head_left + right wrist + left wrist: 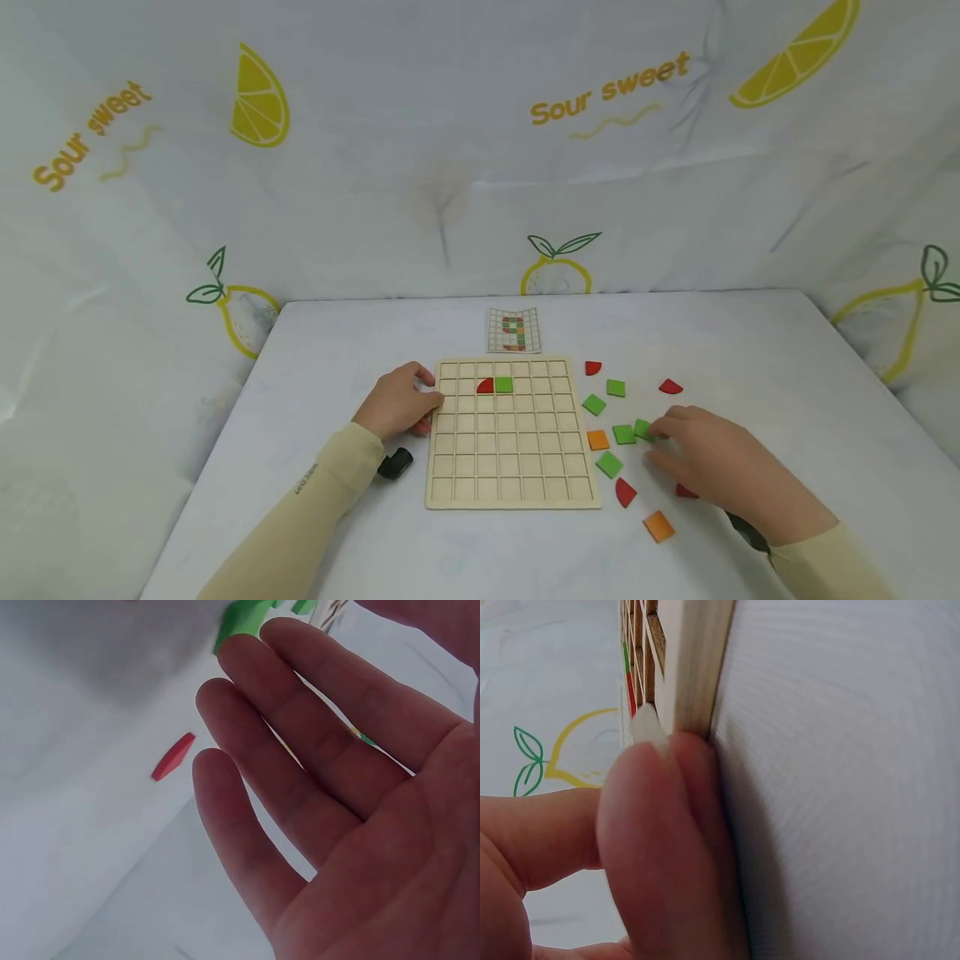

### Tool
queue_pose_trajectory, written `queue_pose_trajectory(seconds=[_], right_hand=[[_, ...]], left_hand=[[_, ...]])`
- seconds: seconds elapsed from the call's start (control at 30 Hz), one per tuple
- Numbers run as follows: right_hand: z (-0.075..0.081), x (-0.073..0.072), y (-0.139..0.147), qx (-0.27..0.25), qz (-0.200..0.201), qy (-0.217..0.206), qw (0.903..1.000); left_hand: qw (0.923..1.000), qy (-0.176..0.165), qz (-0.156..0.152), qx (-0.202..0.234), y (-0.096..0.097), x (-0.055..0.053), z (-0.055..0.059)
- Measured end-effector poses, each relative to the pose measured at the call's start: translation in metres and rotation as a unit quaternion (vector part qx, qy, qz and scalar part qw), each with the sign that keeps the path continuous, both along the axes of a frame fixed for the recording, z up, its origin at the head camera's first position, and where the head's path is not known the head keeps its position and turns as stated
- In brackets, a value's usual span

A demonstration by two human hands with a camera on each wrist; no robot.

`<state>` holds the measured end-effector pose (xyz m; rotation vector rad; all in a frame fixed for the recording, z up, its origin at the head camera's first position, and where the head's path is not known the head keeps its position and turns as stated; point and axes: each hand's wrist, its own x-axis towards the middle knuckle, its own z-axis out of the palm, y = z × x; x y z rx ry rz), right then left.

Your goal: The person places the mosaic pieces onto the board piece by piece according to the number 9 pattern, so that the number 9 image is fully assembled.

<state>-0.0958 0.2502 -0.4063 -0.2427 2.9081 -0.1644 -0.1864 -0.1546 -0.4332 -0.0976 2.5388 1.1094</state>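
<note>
A pale wooden grid board [517, 446] lies on the table. One red quarter-circle tile [486, 386] and a green square tile [504, 385] sit side by side in its cells. My left hand [400, 402] holds the board's left edge, thumb tip over the rim and a finger against the side. My right hand [705, 454] is right of the board among loose tiles, its fingers loosely extended. Its fingertips are right at a green square tile [642, 429], which they partly cover. In the right wrist view, a green tile [244, 619] shows just beyond the fingertips.
A small card [513, 331] with a coloured grid pattern lies behind the board. Several loose green, red and orange tiles, such as an orange square [659, 526] and a red quarter-circle [671, 387], are scattered on the right. A black object [396, 463] is by the left wrist.
</note>
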Motion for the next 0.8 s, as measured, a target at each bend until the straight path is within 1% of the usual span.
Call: queue_pose_trajectory(seconds=[0.17, 0.33, 0.4, 0.57, 0.67, 0.8], right_hand=[[-0.006, 0.022, 0.016, 0.007, -0.017, -0.008, 0.9998], [-0.011, 0.037, 0.031, 0.008, -0.023, 0.006, 0.9997], [-0.012, 0.041, 0.035, 0.009, -0.023, 0.011, 0.9996], [-0.014, 0.048, 0.043, 0.019, -0.021, -0.001, 0.9996], [-0.015, 0.052, 0.042, 0.020, -0.017, 0.007, 0.9996], [-0.016, 0.053, 0.036, 0.018, -0.009, 0.019, 0.9996]], left_hand=[[1.0000, 0.003, -0.003, 0.002, 0.000, 0.001, 0.000], [1.0000, 0.005, -0.004, 0.005, 0.000, 0.001, 0.002], [1.0000, 0.007, -0.004, 0.006, 0.000, 0.001, 0.002], [1.0000, 0.006, -0.003, 0.007, 0.000, 0.001, 0.000], [1.0000, 0.006, -0.002, 0.007, 0.000, 0.001, 0.000], [1.0000, 0.006, 0.001, 0.007, 0.001, 0.002, 0.000]])
